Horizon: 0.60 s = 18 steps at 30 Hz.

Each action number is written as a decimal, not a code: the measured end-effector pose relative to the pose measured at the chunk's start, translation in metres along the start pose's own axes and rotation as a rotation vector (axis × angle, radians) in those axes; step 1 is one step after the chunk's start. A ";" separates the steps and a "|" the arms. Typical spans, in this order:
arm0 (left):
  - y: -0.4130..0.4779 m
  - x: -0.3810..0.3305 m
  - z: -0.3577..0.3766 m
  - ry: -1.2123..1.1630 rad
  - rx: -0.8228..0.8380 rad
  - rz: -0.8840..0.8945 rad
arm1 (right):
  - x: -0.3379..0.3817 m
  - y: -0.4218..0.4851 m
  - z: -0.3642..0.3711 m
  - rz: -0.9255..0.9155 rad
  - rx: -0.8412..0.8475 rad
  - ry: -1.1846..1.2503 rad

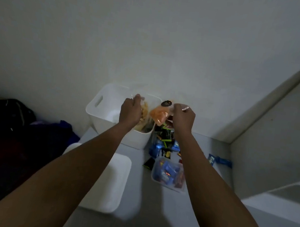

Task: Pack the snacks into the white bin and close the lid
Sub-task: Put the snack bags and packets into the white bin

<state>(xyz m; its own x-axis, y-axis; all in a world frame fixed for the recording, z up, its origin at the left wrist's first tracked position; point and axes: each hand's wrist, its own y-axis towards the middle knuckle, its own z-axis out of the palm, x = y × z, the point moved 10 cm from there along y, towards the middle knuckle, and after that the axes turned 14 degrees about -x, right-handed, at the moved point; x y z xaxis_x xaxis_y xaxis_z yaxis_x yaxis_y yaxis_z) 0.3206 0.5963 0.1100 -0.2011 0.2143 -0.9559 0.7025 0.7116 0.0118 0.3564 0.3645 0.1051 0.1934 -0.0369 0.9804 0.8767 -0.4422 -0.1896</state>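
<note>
The fingers (137, 97) of the left hand (130, 112) are curled tight round the top of a clear bag of pale crisps (145, 112). It hangs from the fist down into the open white bin (102, 106); its lower end is lost behind the wrist, so I cannot tell whether it touches the bottom. The fingers (179, 107) of the right hand (183, 119) are closed in a pinch on the clear top of a bag of orange snacks (157, 116), which has a dark label at its upper end. It dangles just beside the bin's right rim, outside it, over the pile of packets (164, 142). Both hands are up at about the same height, a little apart, with the bin's right wall between the two bags. The bin stands at the far left corner of the grey worktop (203, 148), close to the wall (153, 39), its handle slot turned to the left. The pile of black, green and blue packets lies on the worktop just right of the bin. Nearer than that is a clear tub (168, 173) with blue and red packets in it. One blue packet (219, 160) lies apart, near the right edge. The white lid (108, 180) lies flat near the left edge of the worktop, on the near side of the bin and well apart from it, partly under the left forearm. Off the left edge there is a heap of dark clothes (10, 117).
</note>
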 end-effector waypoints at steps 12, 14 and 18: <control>0.105 0.069 0.016 0.331 0.276 -0.025 | -0.057 -0.023 0.136 0.095 0.127 -0.429; 0.106 0.092 0.029 0.335 0.378 -0.130 | -0.074 -0.024 0.143 0.132 0.181 -0.535; 0.097 0.131 0.049 0.325 0.563 -0.354 | -0.094 -0.019 0.151 0.119 0.249 -0.707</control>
<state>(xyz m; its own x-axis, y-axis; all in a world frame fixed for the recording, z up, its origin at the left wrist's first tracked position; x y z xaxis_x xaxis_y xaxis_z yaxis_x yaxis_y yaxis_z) 0.3963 0.6604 -0.0287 -0.6117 0.2851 -0.7380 0.7841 0.3428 -0.5175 0.3877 0.5116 0.0087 0.4554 0.5489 0.7009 0.8897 -0.2526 -0.3802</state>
